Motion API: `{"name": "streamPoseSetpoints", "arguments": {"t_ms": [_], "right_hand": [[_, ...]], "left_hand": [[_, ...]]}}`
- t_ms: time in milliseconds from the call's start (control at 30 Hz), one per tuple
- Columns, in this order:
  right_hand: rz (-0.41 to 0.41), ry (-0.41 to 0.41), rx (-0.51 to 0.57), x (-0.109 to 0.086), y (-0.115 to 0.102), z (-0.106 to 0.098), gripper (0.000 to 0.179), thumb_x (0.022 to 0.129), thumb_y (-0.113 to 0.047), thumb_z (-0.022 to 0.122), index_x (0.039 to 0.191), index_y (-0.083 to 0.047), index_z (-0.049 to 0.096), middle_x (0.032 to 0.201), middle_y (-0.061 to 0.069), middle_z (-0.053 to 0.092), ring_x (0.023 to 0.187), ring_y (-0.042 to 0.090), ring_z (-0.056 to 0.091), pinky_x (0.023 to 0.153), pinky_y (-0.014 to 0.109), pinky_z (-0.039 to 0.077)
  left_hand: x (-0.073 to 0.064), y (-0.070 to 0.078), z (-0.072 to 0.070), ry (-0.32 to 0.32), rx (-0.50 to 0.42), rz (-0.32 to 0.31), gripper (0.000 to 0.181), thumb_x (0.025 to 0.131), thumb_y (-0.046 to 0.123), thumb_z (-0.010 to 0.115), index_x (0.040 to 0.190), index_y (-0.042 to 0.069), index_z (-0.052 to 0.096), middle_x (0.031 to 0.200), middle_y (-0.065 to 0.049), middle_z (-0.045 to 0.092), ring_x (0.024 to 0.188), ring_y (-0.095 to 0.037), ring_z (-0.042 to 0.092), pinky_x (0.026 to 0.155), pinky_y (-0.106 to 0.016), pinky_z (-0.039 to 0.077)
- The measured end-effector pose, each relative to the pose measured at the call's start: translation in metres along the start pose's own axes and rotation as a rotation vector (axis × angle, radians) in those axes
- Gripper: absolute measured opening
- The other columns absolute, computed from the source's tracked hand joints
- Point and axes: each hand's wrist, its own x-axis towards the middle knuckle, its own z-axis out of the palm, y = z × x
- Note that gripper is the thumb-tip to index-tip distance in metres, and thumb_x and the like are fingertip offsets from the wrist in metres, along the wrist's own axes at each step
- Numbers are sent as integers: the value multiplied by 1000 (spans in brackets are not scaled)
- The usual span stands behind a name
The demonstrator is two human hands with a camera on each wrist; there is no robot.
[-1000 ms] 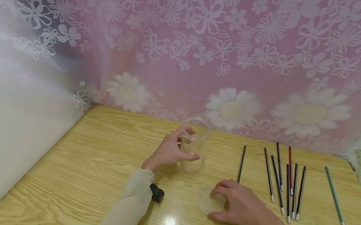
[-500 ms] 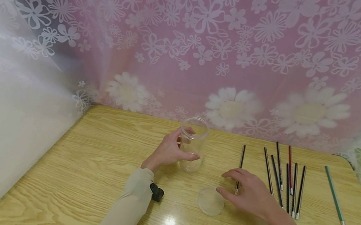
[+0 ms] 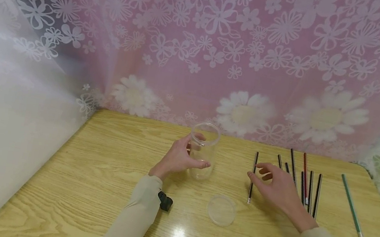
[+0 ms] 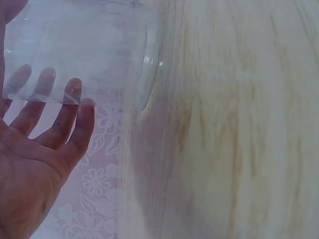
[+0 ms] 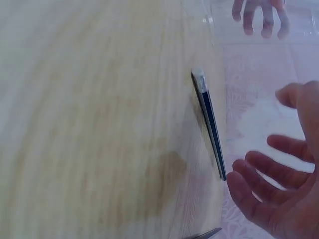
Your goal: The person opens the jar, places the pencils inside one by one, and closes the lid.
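With my left grip (image 3: 177, 157) round the upright clear plastic jar (image 3: 208, 152), my right grip (image 3: 279, 189), parted and holding nothing, had best pinch mid-shaft the lone black pencil (image 3: 251, 191) lying right of it.

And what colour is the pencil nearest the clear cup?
The pencil is near-black with a whitish eraser; it shows best in the right wrist view.

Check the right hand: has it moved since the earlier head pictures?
Yes. Against the clear lid on the table, the right hand has moved forward and to the right, away from it.
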Motion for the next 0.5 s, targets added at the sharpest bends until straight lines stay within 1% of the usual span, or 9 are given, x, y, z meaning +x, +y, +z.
{"name": "streamPoseSetpoints", "arguments": {"t_ms": [133, 233, 300, 367, 500], "right_hand": [[25, 44, 1, 10, 4, 0, 52, 100, -43, 64, 129, -1, 65, 111, 21, 74, 91, 32, 73, 77, 50, 57], [58, 57, 11, 17, 5, 1, 51, 100, -41, 64, 132, 0, 62, 109, 23, 73, 90, 34, 73, 74, 48, 57], [97, 44, 25, 21, 6, 3, 54, 101, -40, 64, 135, 1, 59, 109, 24, 72, 89, 34, 72, 70, 45, 57], [134, 29, 26, 26, 8, 4, 55, 101, -39, 64, 137, 2, 57, 109, 25, 72, 85, 32, 71, 66, 41, 56], [192, -2, 41, 36, 12, 7, 56, 101, -36, 63, 140, 3, 54, 103, 23, 73, 68, 22, 68, 61, 34, 52]], "left_hand": [[1, -2, 1, -3, -9, -7, 70, 75, 42, 91, 134, 39, 54, 138, -14, 62, 122, -30, 62, 82, -40, 52], [2, -4, 1, -5, -3, 0, 71, 75, 42, 90, 136, 36, 54, 138, -14, 62, 122, -31, 62, 81, -40, 52], [2, -4, 0, -4, 1, 1, 72, 75, 41, 90, 137, 33, 54, 138, -14, 62, 122, -31, 62, 80, -40, 52], [2, -4, 0, -6, -1, 7, 73, 76, 41, 91, 139, 31, 54, 138, -14, 62, 122, -32, 62, 80, -40, 51], [1, -4, 0, -8, -5, 8, 70, 77, 39, 90, 136, 36, 54, 139, -14, 61, 122, -31, 62, 82, -40, 51]]}}
